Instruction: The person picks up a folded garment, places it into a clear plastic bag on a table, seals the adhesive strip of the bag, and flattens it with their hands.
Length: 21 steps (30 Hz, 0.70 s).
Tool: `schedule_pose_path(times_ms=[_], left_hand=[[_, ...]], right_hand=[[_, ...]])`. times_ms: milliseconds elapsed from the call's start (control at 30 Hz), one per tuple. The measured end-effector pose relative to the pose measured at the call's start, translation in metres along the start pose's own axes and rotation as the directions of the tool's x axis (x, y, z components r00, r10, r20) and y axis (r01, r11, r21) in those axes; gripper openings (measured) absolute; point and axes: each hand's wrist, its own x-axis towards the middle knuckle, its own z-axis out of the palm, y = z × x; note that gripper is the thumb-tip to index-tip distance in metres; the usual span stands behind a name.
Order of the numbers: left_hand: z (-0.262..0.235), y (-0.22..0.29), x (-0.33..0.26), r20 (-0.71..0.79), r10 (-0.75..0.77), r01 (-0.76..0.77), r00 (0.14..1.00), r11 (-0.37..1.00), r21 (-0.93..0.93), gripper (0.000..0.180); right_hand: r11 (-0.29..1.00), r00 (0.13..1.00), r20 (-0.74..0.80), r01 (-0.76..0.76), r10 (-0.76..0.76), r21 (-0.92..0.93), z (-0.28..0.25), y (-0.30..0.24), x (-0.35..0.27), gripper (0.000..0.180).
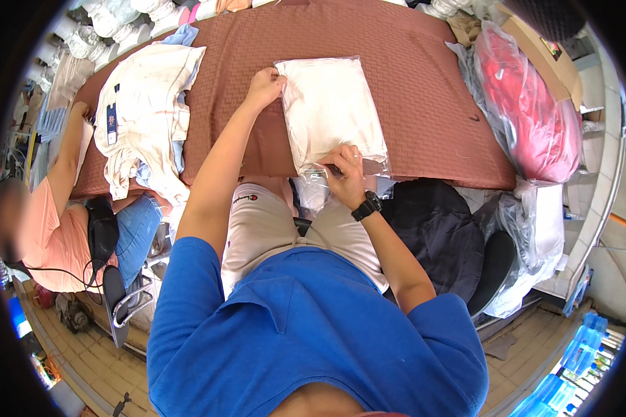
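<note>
A folded cream garment (330, 108) lies flat in front of me inside a clear plastic bag (315, 182). The bag's loose near end hangs over the table edge towards my lap. At the far left corner of the bag, my left hand (266, 87) is closed, its fingertips pinching the plastic edge. My right hand (344, 172), with a dark watch on the wrist, is at the near edge of the package. Its fingers are curled on the bag's loose plastic; the fingertips are partly hidden.
A brown textured cloth (229, 48) covers the table. Cream garments with a dark tag (146, 104) are piled at the left, near a seated person in a peach shirt (66, 236). At the right lie a plastic-wrapped red bundle (528, 104) and a cardboard box (542, 52). A black chair (494, 274) stands below.
</note>
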Motion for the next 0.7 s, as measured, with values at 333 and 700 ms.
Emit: schedule_pose_path(times_ms=[333, 700], left_hand=[[0.01, -0.003, -0.004, -0.088, -0.18, 0.155, 0.98, 0.957, -0.244, 0.039], [0.006, 0.005, 0.008, -0.265, -0.031, 0.027, 0.964, 0.999, -0.02, 0.041]], right_hand=[[0.962, 0.997, -0.071, -0.052, 0.034, -0.267, 0.007, -0.018, -0.004, 0.031], [0.944, 0.996, 0.006, 0.088, -0.09, -0.317, 0.02, -0.003, -0.002, 0.023]])
